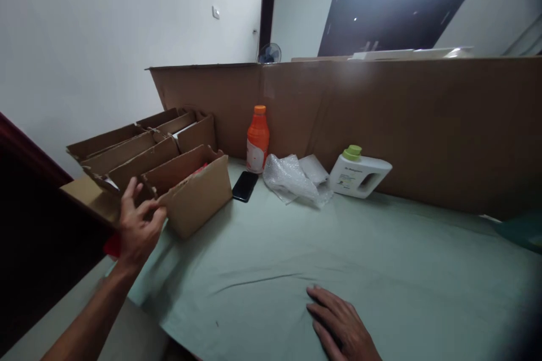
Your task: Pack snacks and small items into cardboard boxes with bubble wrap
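Right hand (345, 324) lay nearest, fingers loosely extended on the worktop (262, 254), nothing visible in it, prob just resting. Left hand (141, 225) was spread, part-curled, no visible load, by the front cardboard box (199, 197); couldn't tell if touching. Box sat far left w/ a divided carton (197, 136), prob for left-side reach. Phone (245, 186), orange bottle (257, 138), bubble wrap (292, 177) & white jug (358, 174) stood/lay to the right; cardboard wall (402, 124) blocked the back.

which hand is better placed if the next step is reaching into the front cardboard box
Probably the left hand: it is at the left end of the front cardboard box, near its open top. The right hand is farther away, over the pale green cloth.
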A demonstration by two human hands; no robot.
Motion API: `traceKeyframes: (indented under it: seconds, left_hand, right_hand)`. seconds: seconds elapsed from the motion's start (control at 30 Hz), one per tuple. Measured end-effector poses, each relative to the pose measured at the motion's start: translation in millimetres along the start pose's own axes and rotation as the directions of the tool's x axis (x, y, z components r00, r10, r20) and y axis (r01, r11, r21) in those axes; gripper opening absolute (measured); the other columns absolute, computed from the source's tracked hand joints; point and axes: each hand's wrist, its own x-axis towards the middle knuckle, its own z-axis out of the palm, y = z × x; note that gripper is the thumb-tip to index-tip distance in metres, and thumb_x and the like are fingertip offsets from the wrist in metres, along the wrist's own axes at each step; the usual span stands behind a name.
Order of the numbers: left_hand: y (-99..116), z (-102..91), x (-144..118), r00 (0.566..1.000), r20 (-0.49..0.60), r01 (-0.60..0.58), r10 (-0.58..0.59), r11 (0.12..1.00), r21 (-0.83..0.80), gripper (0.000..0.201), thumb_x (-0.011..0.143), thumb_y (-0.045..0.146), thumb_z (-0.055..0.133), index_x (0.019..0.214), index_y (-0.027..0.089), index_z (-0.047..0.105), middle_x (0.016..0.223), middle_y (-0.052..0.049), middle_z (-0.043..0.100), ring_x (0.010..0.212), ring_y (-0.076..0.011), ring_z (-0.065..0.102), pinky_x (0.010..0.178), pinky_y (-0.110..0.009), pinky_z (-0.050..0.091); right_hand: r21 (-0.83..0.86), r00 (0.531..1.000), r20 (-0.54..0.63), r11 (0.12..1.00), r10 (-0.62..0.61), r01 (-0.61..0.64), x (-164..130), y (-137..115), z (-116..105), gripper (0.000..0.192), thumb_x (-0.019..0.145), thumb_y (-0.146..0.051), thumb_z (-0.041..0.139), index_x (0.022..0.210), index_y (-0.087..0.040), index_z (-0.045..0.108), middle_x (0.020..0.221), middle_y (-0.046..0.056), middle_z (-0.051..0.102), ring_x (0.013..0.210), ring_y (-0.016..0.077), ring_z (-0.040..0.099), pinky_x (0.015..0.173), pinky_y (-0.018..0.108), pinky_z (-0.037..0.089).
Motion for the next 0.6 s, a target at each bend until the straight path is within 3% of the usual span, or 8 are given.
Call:
traceKeyframes:
  seconds: [0.13, 0.23, 0.3, 0.37, 0.43, 0.5, 0.6]
  left_hand:
    - [-0.3, -62.9, -57.6, 0.997, -0.079, -0.036, 0.026, 0.991, -0.128, 0.009, 0.076, 0.021, 0.073, 0.083, 0.021, 0.068, 0.160, -0.002, 0.038, 0.138, -0.0334, 0.049, 0.106, -0.049, 0.053]
    - [-8.3, -83.4, -86.2, 0.980, -0.135, 0.104, -0.145, 0.956, -0.274, 0.050, 0.073, 0.023, 0.078, 0.120, 0.031, 0.062, 0.165, -0.002, 0.027, 0.143, -0.0330, 0.043, 0.110, -0.050, 0.048]
    - [-14.7, -84.8, -99.3, 0.936, -0.081, 0.295, -0.343, 0.887, -0.355, 0.078, 0.074, 0.031, 0.079, 0.143, 0.036, 0.042, 0.166, -0.004, 0.025, 0.147, -0.0331, 0.037, 0.111, -0.050, 0.046]
    - [-18.4, -79.6, -107.9, 0.861, 0.071, 0.493, -0.504, 0.792, -0.359, 0.086, 0.075, 0.042, 0.078, 0.148, 0.032, 0.035, 0.158, -0.010, 0.038, 0.144, -0.0346, 0.040, 0.109, -0.049, 0.048]
    - [-17.9, -71.8, -112.5, 0.773, 0.207, 0.634, -0.599, 0.719, -0.286, 0.083, 0.072, 0.050, 0.077, 0.143, 0.024, 0.043, 0.141, -0.014, 0.055, 0.132, -0.0365, 0.053, 0.102, -0.048, 0.053]
    - [-14.8, -65.2, -113.8, 0.708, 0.261, 0.704, -0.657, 0.686, -0.184, 0.078, 0.068, 0.054, 0.078, 0.133, 0.020, 0.052, 0.121, -0.013, 0.066, 0.117, -0.0369, 0.062, 0.094, -0.048, 0.056]
    - [-11.8, -58.6, -111.9, 0.681, 0.226, 0.723, -0.696, 0.688, -0.060, 0.073, 0.062, 0.059, 0.075, 0.120, 0.017, 0.058, 0.107, -0.012, 0.069, 0.108, -0.0379, 0.064, 0.091, -0.052, 0.056]
  right_hand:
    - [0.038, 0.998, 0.010, 0.997, 0.061, -0.061, 8.0, -0.2, -4.4, 0.025, 0.092, -0.030, 0.059, 0.111, -0.027, 0.074, 0.124, 0.010, 0.073, 0.112, 0.0281, 0.070, 0.088, 0.044, 0.061]
    - [0.116, 0.996, 0.036, 0.989, 0.085, -0.089, 37.7, -3.4, -5.3, 0.026, 0.093, -0.033, 0.057, 0.112, -0.028, 0.074, 0.127, 0.010, 0.071, 0.114, 0.0277, 0.069, 0.092, 0.045, 0.060]
    - [0.200, 0.992, 0.094, 0.975, 0.082, -0.100, 69.9, -11.6, 2.4, 0.031, 0.094, -0.034, 0.055, 0.121, -0.027, 0.070, 0.133, 0.010, 0.067, 0.121, 0.0269, 0.065, 0.099, 0.046, 0.056]
    - [0.296, 0.985, 0.159, 0.948, 0.075, -0.120, 107.7, -27.0, 19.2, 0.041, 0.094, -0.034, 0.056, 0.134, -0.025, 0.061, 0.142, 0.011, 0.061, 0.129, 0.0272, 0.059, 0.107, 0.048, 0.050]
    - [0.403, 0.976, 0.208, 0.903, 0.066, -0.147, 146.1, -48.0, 42.4, 0.056, 0.090, -0.032, 0.060, 0.144, -0.022, 0.050, 0.148, 0.015, 0.054, 0.136, 0.0294, 0.052, 0.112, 0.052, 0.044]
    - [0.518, 0.965, 0.256, 0.834, 0.058, -0.188, 180.2, -69.8, 66.2, 0.070, 0.081, -0.025, 0.065, 0.148, -0.019, 0.044, 0.152, 0.018, 0.049, 0.138, 0.0324, 0.049, 0.112, 0.055, 0.042]
    - [0.610, 0.961, 0.274, 0.763, 0.049, -0.213, 212.6, -91.7, 88.3, 0.078, 0.073, -0.017, 0.068, 0.146, -0.020, 0.043, 0.146, 0.014, 0.055, 0.132, 0.0303, 0.053, 0.110, 0.049, 0.043]
